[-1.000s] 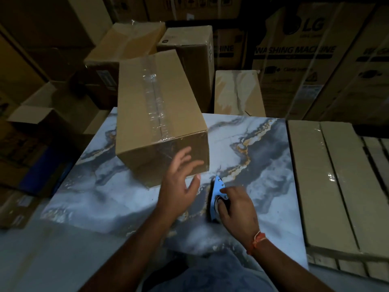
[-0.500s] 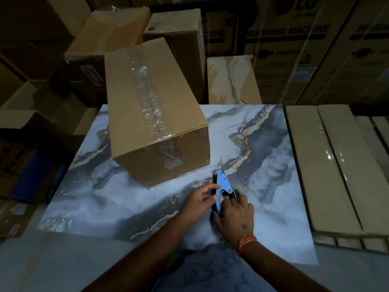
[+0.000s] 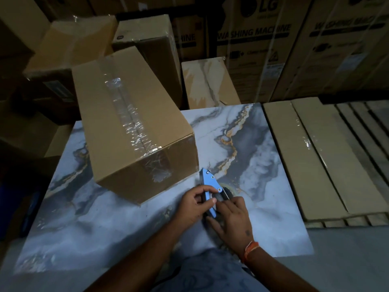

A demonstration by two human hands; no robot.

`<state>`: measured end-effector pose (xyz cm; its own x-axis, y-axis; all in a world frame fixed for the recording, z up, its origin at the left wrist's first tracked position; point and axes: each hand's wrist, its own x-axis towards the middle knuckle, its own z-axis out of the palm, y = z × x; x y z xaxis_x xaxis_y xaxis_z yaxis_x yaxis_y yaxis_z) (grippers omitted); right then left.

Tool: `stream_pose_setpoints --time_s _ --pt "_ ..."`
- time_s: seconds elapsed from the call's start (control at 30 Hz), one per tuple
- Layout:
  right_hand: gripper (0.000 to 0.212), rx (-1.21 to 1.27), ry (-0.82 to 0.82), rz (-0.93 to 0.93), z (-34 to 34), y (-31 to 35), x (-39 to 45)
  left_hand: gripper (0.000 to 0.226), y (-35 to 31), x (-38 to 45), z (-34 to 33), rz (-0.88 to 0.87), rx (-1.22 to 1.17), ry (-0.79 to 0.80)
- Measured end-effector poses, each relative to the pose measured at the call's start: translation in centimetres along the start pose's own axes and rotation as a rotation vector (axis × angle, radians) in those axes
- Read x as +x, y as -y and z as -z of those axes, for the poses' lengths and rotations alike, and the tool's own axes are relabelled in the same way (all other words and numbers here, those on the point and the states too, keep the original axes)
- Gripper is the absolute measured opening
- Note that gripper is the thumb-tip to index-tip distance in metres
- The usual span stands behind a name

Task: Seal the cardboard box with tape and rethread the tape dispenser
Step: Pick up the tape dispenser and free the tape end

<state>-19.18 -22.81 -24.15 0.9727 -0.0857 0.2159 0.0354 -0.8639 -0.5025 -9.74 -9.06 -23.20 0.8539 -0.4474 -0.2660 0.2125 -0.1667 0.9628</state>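
The cardboard box point(image 3: 134, 127) sits on the marble-patterned desk point(image 3: 263, 165) at about ten o'clock from the hands, with a strip of clear tape point(image 3: 128, 114) running along its top seam and folding down over the near end, so the sealing looks done and the rethreading step is the one in hand. The blue tape dispenser point(image 3: 208, 186) stands on edge on the desk just off the box's near right corner, at about four o'clock from it, its pointed nose aimed toward twelve o'clock. The left hand point(image 3: 195, 204) pinches the dispenser's blue side plate between thumb and fingers, closed narrow on it; the right hand point(image 3: 231, 218) cups the rear, fingers laid over the dark roll area and holding it steady. Whether a loose tape end is caught in the fingers is too dim to tell. Next move probably calls for finding that free end and leading it forward under the roller toward the nose
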Motion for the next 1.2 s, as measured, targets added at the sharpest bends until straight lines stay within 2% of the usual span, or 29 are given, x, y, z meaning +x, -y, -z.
stream_pose_setpoints --time_s 0.1,0.13,0.17,0.23,0.3,0.4,0.5,0.6,0.8,0.93,1.07,1.2 --pt "0.023 0.132 0.002 0.158 2.6 -0.7 0.9 0.034 -0.6 0.3 1.5 -0.074 0.057 -0.009" --pt "0.024 0.181 -0.036 0.145 3.6 -0.8 1.5 0.035 -0.8 0.3 2.1 -0.095 0.077 -0.004" --pt "0.028 0.239 -0.084 0.072 4.5 -0.9 2.2 0.034 -1.1 0.3 2.6 -0.115 0.097 0.006" --pt "0.044 0.402 -0.11 -0.191 5.8 -1.3 4.0 0.031 -1.5 0.1 3.3 -0.141 0.122 0.059" --pt "0.057 0.546 0.062 -0.362 6.7 -1.9 5.6 0.03 -2.2 -0.1 3.5 -0.152 0.116 0.118" --pt "0.062 0.614 0.377 -0.351 6.9 -2.7 7.2 0.031 -3.1 -0.4 3.5 -0.139 0.095 0.191" --pt "0.05 0.83 0.49 -0.334 6.2 -2.9 7.5 0.032 -3.5 -0.4 3.3 -0.141 0.109 0.243" --pt "0.043 0.95 0.455 -0.359 5.4 -2.6 7.2 0.031 -3.4 -0.4 3.4 -0.159 0.156 0.24" --pt "0.03 1.068 0.262 -0.378 4.3 -1.9 6.4 0.032 -3.5 -0.7 3.3 -0.179 0.199 0.206" --pt "0.028 1.136 0.183 -0.42 4.0 -1.6 6.1 0.031 -3.9 -0.8 3.4 -0.172 0.197 0.201" --pt "0.028 1.247 0.111 -0.595 4.2 -1.5 6.0 0.031 -4.7 -1.1 3.1 -0.188 0.223 0.214" --pt "0.033 1.257 0.1 -0.615 5.0 -1.0 6.2 0.032 -4.6 -1.3 3.0 -0.238 0.283 0.223"
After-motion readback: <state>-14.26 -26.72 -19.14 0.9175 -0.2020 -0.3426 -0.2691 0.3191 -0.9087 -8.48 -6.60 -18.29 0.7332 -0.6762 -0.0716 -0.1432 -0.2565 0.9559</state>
